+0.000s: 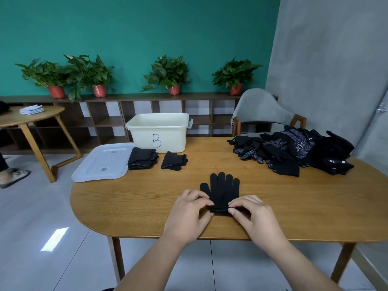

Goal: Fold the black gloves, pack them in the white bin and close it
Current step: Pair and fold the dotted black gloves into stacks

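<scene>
I am logging both hands near the table's front edge. The left hand (189, 208) is pinching the cuff of a black glove (222, 190) from its left, and the right hand (252, 215) is pinching the same cuff from its right. The glove is lying flat on the wooden table (136, 206), fingers pointing away. The white bin (159, 133), marked B, is standing open at the far edge, with its lid (102, 162) lying beside it. Folded glove stacks (142, 158) are sitting before the bin, and the unfolded glove pile (294, 150) is lying far right.

Office-style lounge: teal wall (136, 28), cubby shelving (109, 120) topped with potted plants (167, 73), wooden tables (294, 206), upholstered chair (260, 108).
</scene>
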The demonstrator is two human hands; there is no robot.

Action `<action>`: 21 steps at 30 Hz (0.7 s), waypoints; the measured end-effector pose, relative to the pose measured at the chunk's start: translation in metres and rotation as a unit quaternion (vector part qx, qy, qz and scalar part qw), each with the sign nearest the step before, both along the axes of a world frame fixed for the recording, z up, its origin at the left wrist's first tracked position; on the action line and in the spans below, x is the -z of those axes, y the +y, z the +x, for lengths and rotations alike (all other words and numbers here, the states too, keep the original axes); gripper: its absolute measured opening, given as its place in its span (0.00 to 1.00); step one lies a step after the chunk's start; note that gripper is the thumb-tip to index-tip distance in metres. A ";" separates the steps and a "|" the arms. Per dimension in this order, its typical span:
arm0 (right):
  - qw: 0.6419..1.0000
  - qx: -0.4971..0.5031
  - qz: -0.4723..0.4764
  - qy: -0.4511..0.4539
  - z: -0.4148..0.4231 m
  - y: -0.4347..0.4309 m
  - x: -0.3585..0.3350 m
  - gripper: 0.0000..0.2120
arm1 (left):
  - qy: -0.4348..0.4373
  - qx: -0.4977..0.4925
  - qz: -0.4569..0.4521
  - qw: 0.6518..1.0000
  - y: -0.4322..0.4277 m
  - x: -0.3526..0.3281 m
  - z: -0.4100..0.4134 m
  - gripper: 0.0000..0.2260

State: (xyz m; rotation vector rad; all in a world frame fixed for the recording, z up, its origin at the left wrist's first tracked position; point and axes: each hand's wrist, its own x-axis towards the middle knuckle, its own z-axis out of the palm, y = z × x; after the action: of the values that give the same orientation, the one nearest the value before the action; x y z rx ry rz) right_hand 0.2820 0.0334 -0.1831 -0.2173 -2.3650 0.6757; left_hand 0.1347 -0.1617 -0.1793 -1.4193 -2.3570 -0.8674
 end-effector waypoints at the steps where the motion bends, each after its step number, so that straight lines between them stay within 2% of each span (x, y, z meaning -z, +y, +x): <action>1: 1.000 -0.006 0.001 -0.004 0.000 0.000 -0.001 0.07 | -0.002 0.001 0.005 1.000 0.000 0.000 0.000 0.10; 4: 0.999 -0.012 0.027 -0.044 -0.002 0.002 0.000 0.20 | -0.017 0.016 0.028 0.999 0.000 0.000 0.000 0.09; 7: 0.998 0.008 0.037 -0.049 -0.005 0.002 0.000 0.15 | -0.048 0.014 0.049 0.998 -0.001 -0.002 0.000 0.10; 11: 0.996 0.022 -0.085 -0.027 0.001 0.001 -0.008 0.08 | -0.069 -0.020 0.029 0.997 -0.001 -0.004 0.002 0.19; 16: 0.970 0.035 -0.238 0.016 0.000 0.006 -0.009 0.04 | -0.113 -0.022 0.017 0.993 -0.002 0.000 0.003 0.20; 21: 0.960 0.096 -0.265 -0.012 -0.006 0.008 -0.012 0.13 | -0.124 0.007 0.017 0.992 -0.002 -0.001 0.004 0.21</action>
State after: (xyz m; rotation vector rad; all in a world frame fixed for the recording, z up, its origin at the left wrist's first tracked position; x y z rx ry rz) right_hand 0.2763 0.0417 -0.1709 -0.6783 -2.1015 1.2014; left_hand 0.1387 -0.1634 -0.1779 -1.3860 -2.4961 -1.1426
